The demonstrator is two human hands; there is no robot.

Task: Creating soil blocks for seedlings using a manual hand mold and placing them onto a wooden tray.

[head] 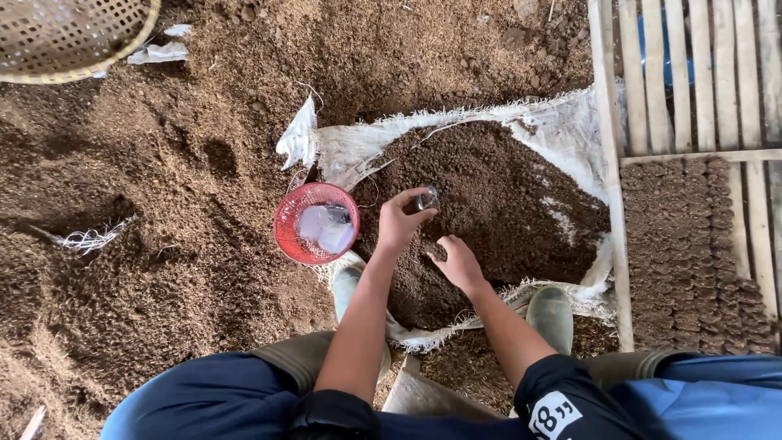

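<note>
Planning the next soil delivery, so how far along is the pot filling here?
Done: rows of filled soil pots stand packed beside the slatted frame. In hand: the left hand holds a small clear pot over the soil heap; the right hand rests on the soil. Left: much soil remains, and the red basket holds more plastic.

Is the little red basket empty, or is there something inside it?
Not empty. The red basket stands upright on the ground with pale, clear plastic pieces lying inside. What exactly they are is too blurry to tell.
</note>
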